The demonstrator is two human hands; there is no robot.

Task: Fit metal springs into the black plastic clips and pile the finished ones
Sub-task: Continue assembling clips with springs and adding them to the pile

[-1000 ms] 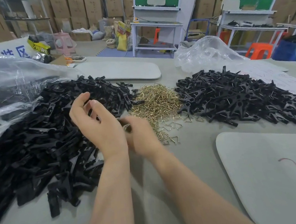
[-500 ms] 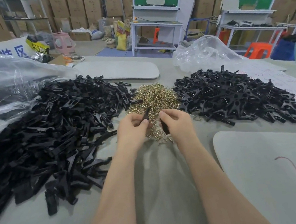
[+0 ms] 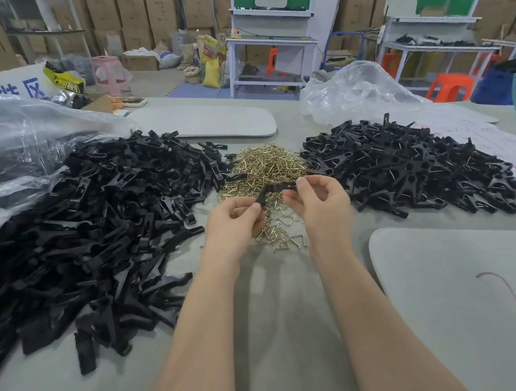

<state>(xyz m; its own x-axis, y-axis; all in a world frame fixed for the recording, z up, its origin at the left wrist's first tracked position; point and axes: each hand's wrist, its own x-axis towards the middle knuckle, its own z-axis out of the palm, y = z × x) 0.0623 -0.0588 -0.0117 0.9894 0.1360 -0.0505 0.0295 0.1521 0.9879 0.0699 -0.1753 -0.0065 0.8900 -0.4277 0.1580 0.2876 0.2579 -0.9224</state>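
Two hands share one matte black plastic clip (image 3: 275, 189): the left hand (image 3: 232, 223) pinches its lower end and the right hand (image 3: 320, 202) its upper end, fingers curled, just above glinting bent-wire springs (image 3: 264, 166) heaped between the left pile (image 3: 91, 237) and right pile (image 3: 411, 172) of jagged black parts

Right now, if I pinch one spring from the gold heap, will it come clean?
Probably not: the spring heap is bent wires lying tangled, so neighbours would likely snag and lift too. The loose springs at its near edge lie apart and should lift singly. Thin wire, so probably light and easily scattered.
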